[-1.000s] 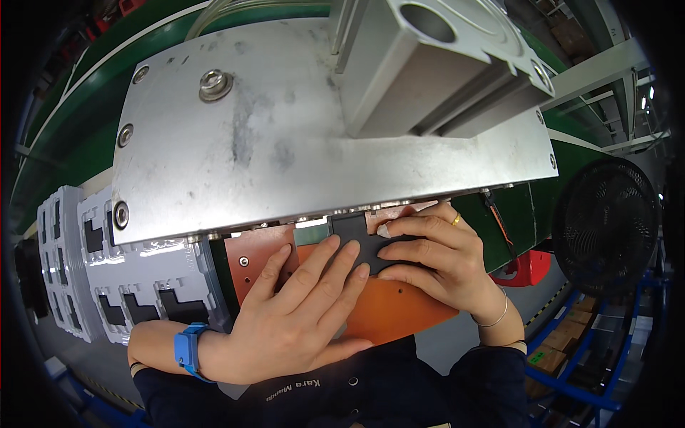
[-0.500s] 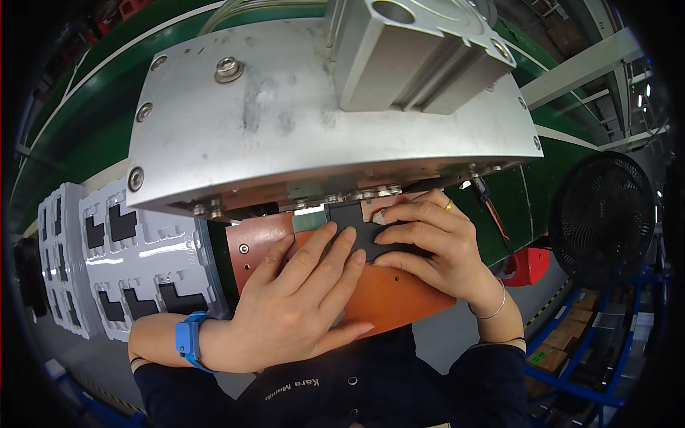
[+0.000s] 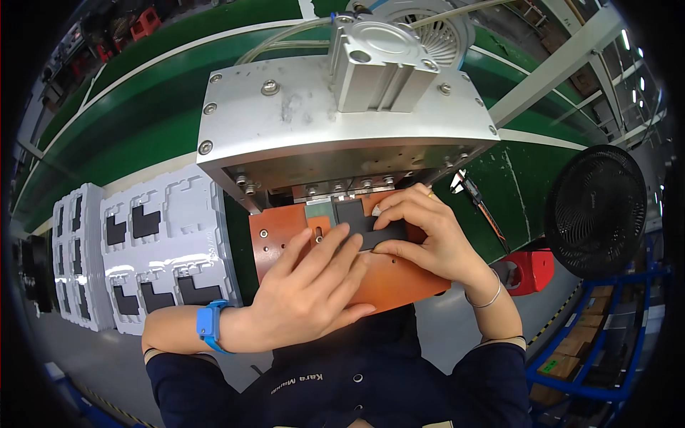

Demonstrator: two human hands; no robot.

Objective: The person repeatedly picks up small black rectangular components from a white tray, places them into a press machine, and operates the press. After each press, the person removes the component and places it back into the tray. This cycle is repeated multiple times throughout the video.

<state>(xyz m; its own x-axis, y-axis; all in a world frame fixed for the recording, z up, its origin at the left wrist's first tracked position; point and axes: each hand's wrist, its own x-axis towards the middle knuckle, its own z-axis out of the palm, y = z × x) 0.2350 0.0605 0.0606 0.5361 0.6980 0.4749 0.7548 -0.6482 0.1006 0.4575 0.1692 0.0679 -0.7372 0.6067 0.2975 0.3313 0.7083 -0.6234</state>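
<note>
A flat black L-shaped part [image 3: 354, 217] lies on the orange fixture plate [image 3: 410, 277], under the front of the metal press [image 3: 292, 135]. My right hand [image 3: 428, 232] is closed on its right side, with the thumb at the near edge and the fingers on top. A small whitish bit [image 3: 376, 211] shows by its index fingertip. My left hand [image 3: 307, 292] lies open over the plate, fingers stretched, tips close to the part's left edge; whether they touch it is hard to tell. A pale green block [image 3: 319, 208] sits left of the part.
White plastic trays [image 3: 171, 250] with similar black parts stand at the left. A caliper [image 3: 479, 207] lies on the green bench at the right. Beyond it are a black fan [image 3: 598, 212], a red stool [image 3: 531, 272] and a blue rack with boxes [image 3: 571, 349].
The view has drawn back, so the press looks smaller and more of its underside shows. My left fingertips have eased slightly away from the black part. My right hand keeps its hold.
</note>
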